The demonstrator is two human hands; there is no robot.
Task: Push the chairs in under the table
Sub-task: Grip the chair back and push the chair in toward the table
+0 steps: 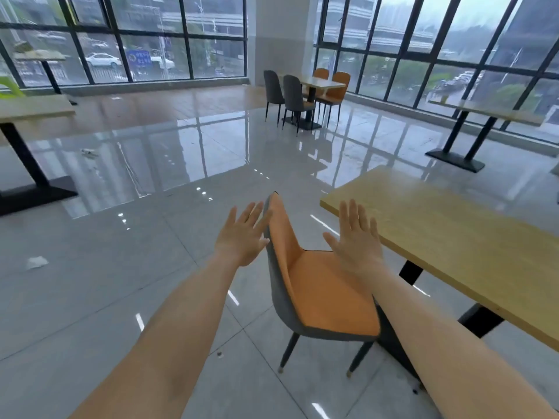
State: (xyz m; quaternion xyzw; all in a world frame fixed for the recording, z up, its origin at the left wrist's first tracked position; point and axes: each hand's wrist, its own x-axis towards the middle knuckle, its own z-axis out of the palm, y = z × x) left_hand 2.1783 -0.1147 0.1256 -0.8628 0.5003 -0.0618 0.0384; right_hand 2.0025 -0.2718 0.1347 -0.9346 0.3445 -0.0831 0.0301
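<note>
An orange chair (320,297) with a grey back shell and dark legs stands on the tiled floor, its seat facing the long wooden table (472,246) on the right. The seat is out from under the tabletop, near the table's black pedestal. My left hand (242,237) hovers flat, fingers spread, just left of the backrest's grey side, at or very near its edge. Above the seat, between the backrest and the table edge, my right hand (357,240) is held flat with fingers apart. Neither hand holds anything.
Another table (323,83) with grey and orange chairs tucked in stands far back by the windows. Wooden tables on black bases stand at the left (33,110) and right (484,113). Paper scraps (37,262) lie on the glossy floor to the left.
</note>
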